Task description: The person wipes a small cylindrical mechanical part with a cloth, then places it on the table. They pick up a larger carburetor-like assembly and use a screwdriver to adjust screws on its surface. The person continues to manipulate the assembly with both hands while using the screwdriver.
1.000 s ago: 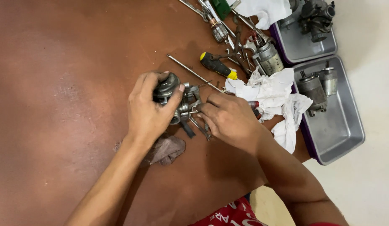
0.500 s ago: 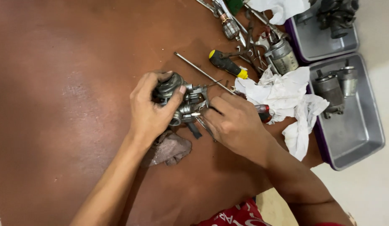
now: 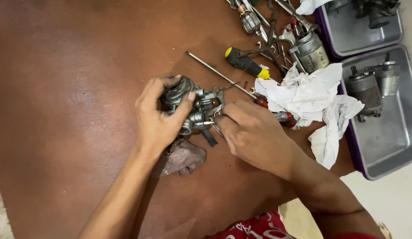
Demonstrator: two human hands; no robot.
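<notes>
Counter (image 3: 68, 88) first: big brown top, with two metal trays (image 3: 392, 141) off the right edge holding small cylindrical motors (image 3: 364, 88). White rags (image 3: 312, 95) are bunched next to the trays, a brownish rag (image 3: 181, 157) lies under the work, and a black-and-yellow screwdriver (image 3: 246, 64) sits further up among loose tools. Middle of it all is a grey metal carburetor-looking part (image 3: 195, 106), just above the counter. Left hand (image 3: 159, 117) is clamped on its rounded left end, fingers (image 3: 164, 84) curled over the top and thumb pressed across the front. Right hand (image 3: 254, 132) comes in from the right, fingers pinched on a thin tool (image 3: 212, 124) whose tip touches the part's lower right side. A red-handled screwdriver (image 3: 283, 117) pokes out just behind that hand.
</notes>
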